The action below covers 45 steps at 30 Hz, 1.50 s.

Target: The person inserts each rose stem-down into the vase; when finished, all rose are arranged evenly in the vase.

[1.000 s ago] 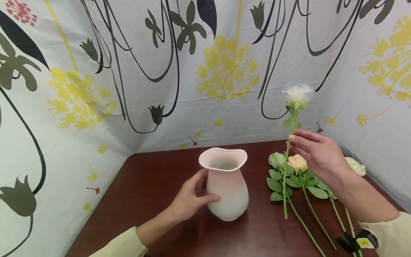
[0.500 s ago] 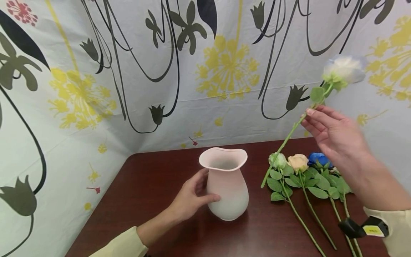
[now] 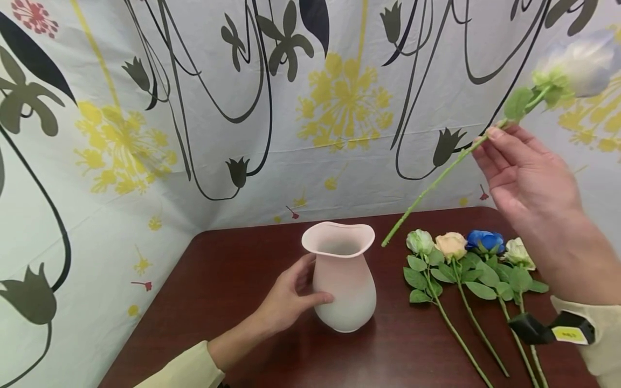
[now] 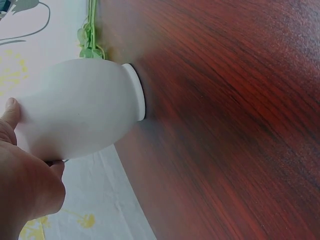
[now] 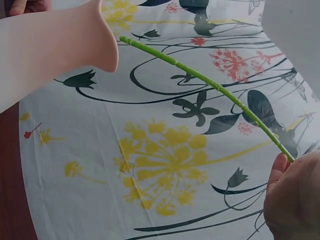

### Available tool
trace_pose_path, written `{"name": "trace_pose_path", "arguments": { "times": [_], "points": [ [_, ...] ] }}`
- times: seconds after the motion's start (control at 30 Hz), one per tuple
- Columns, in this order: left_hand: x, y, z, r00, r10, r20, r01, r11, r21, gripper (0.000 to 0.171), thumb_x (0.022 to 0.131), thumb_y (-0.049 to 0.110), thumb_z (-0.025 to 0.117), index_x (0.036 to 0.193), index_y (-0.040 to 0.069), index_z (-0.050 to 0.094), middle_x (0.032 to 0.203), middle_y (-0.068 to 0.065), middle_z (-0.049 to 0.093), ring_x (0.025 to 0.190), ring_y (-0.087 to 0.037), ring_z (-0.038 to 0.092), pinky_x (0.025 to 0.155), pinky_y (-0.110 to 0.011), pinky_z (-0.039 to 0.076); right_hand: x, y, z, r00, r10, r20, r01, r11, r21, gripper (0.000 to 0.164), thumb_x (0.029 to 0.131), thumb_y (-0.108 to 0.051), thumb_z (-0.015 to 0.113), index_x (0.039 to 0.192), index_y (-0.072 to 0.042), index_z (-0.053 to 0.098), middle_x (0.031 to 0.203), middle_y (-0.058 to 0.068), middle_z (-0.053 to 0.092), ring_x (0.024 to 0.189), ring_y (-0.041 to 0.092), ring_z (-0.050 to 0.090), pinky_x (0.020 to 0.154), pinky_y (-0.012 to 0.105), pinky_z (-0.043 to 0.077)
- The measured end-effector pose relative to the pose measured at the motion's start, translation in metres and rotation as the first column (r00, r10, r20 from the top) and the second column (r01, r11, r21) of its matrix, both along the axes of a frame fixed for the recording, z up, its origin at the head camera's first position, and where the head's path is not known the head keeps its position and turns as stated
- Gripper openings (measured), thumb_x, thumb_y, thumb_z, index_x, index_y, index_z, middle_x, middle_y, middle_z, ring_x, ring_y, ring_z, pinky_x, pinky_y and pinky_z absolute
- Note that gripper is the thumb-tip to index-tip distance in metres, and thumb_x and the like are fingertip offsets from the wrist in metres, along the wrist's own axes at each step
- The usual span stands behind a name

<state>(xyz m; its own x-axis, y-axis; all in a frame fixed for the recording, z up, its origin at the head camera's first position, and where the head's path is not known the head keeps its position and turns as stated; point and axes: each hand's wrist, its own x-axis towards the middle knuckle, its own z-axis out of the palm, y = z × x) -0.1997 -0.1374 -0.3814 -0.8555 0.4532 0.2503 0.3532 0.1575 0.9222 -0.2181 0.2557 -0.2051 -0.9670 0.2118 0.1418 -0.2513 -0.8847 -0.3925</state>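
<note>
Because my right hand [image 3: 531,180] pinches the white rose [image 3: 577,62] higher now, its stem tip [image 5: 123,39] is nearer the rim [image 3: 310,240] above my left hand [image 3: 291,296], which grips the vase [image 3: 346,291].

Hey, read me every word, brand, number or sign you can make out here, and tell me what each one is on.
Yellow label on the black device at the right sleeve: marked, but too small and blurred to read.
No other lettering can be made out: none on the visible sides of the vase, and only plant patterns on the fabric backdrop.
</note>
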Motion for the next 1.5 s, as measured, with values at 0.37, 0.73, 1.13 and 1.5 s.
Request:
{"name": "trace_pose_path", "arguments": {
  "times": [0.37, 0.73, 1.13, 1.5],
  "points": [
    [0.000, 0.000, 0.000, 1.000, 0.001, -0.003, -0.001, 1.000, -0.006, 0.080, 0.088, 0.011, 0.089, 0.156, 0.023, 0.050, 0.150, -0.002, 0.060, 0.130, -0.022, 0.063, 0.110, -0.046, 0.051, -0.002, -0.029, 0.006, 0.998, 0.007, -0.065, -0.006, 1.000, 0.017, 0.021, 0.093, 0.024, 0.064, 0.104, 0.007, 0.069, 0.092, 0.021, 0.073, 0.077, 0.034, 0.074, 0.080, 0.044, 0.064],
    [0.000, 0.000, 0.000, 1.000, 0.001, 0.004, -0.001, 1.000, -0.010, 0.081, 0.089, 0.012, 0.089, 0.158, 0.025, 0.049, 0.151, -0.001, 0.059, 0.131, -0.021, 0.063, 0.108, -0.039, 0.052, -0.006, -0.063, -0.007, 0.995, 0.053, -0.083, -0.040, 0.987, 0.154, 0.018, 0.092, 0.023, 0.067, 0.098, 0.008, 0.075, 0.093, 0.019, 0.077, 0.079, 0.032, 0.077, 0.078, 0.042, 0.065],
    [0.000, 0.000, -0.001, 1.000, 0.006, 0.005, -0.006, 1.000, -0.007, 0.081, 0.089, 0.013, 0.089, 0.158, 0.025, 0.048, 0.151, -0.001, 0.059, 0.130, -0.021, 0.063, 0.107, -0.038, 0.053, -0.012, -0.099, -0.040, 0.997, 0.079, -0.003, -0.068, 0.877, 0.475, 0.013, 0.092, 0.008, 0.078, 0.102, 0.000, 0.078, 0.106, 0.009, 0.071, 0.089, 0.019, 0.077, 0.087, 0.031, 0.062],
    [0.001, -0.001, 0.000, 1.000, 0.007, 0.006, -0.007, 1.000, -0.006, 0.081, 0.090, 0.013, 0.088, 0.159, 0.025, 0.048, 0.151, -0.001, 0.059, 0.131, -0.021, 0.063, 0.107, -0.035, 0.052, -0.014, -0.121, -0.058, 0.991, 0.118, 0.063, -0.128, 0.689, 0.714, 0.011, 0.097, -0.001, 0.076, 0.107, -0.004, 0.077, 0.104, 0.006, 0.073, 0.089, 0.017, 0.075, 0.090, 0.032, 0.061]
  ]
}}
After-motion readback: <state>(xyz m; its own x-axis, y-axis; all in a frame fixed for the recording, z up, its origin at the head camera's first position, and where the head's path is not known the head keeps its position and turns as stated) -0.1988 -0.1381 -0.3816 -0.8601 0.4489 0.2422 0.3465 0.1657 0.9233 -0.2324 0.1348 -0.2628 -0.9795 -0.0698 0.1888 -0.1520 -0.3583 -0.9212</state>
